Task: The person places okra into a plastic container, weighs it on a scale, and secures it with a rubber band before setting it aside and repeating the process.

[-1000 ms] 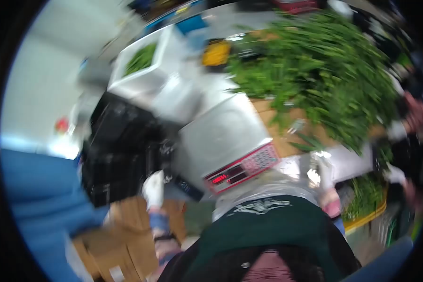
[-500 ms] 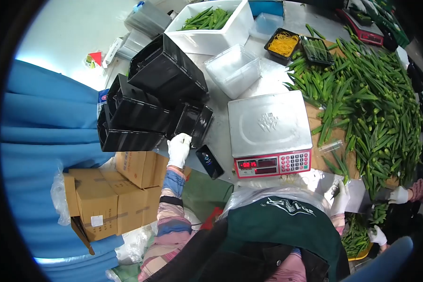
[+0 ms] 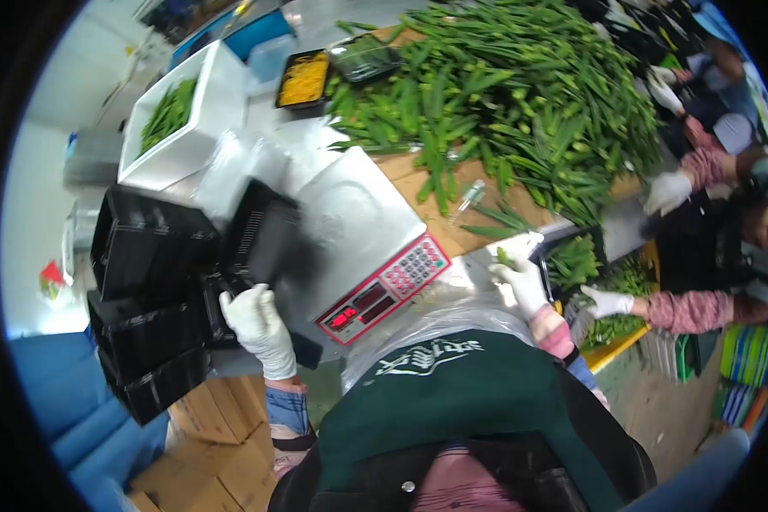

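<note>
My left hand (image 3: 260, 328), in a white glove, pinches the lower edge of a black plastic tray (image 3: 266, 230), blurred by motion, beside the left side of the scale's metal plate (image 3: 350, 213). Stacked black trays (image 3: 149, 243) stand just left of it. At the near edge of the table, right of the scale's red panel (image 3: 384, 290), my right hand (image 3: 522, 282), also gloved, has its fingers curled round a small green okra pod (image 3: 503, 256). Beyond it, loose okra (image 3: 520, 94) is heaped on cardboard.
Back left are a white foam box (image 3: 209, 111) with okra, clear tubs (image 3: 239, 175) and a black tray of yellow bands (image 3: 304, 78). A dark phone (image 3: 307, 352) lies by the scale. Co-workers' gloved hands (image 3: 610, 302) work at the right, near a yellow crate (image 3: 610, 348).
The view has swung to the right. A black tray has come up off the stack in my left hand and moved towards the scale. My right hand remains near the table edge.
</note>
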Demonstrator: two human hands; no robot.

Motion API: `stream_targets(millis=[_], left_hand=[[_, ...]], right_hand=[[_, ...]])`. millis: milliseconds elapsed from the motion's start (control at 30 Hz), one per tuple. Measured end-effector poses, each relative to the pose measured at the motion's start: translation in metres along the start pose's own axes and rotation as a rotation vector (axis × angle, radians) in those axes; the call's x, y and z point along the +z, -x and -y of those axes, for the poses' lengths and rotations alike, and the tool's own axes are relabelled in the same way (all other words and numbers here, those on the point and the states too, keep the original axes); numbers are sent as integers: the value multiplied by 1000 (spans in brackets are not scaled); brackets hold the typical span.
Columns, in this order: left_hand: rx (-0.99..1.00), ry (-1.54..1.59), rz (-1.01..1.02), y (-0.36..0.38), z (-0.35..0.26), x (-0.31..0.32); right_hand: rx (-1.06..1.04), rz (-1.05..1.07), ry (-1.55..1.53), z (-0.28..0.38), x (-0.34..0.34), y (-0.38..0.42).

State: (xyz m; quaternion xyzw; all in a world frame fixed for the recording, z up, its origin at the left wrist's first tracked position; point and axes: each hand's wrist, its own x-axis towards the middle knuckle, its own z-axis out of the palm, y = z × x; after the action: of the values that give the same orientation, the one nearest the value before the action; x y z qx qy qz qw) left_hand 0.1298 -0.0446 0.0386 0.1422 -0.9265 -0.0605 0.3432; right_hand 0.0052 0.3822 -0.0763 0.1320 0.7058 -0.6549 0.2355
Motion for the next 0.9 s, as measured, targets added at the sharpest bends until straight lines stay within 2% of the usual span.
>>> stream_targets(millis=[67,100,233,333,433,467,633,700,767,833,900], left_hand=[[150,150,274,9,-15,20],[186,176,347,13,-20,24],[235,205,345,12,-19,24],[294,178,453,11,-15,26],[347,191,406,9,-24,36],[364,180,407,8,-30,40],[438,151,474,-5,-44,49],[454,143,475,-8,-47,50],[468,97,525,-9,-47,46],[434,108,540,-15,-58,43],[349,175,526,-22,-88,30]], right_hand=[[-59,61,150,-12,-1,-4],[-59,86,219,-16,-4,-3],[42,35,99,-1,-28,27],[158,-48,61,3,-45,42],[162,-77,87,-6,-44,43],[179,-20,155,3,-41,42],[-228,80,383,8,7,14],[-269,207,308,44,31,5],[-302,283,357,89,63,1],[-608,321,161,100,109,-11],[-607,363,56,126,145,-7]])
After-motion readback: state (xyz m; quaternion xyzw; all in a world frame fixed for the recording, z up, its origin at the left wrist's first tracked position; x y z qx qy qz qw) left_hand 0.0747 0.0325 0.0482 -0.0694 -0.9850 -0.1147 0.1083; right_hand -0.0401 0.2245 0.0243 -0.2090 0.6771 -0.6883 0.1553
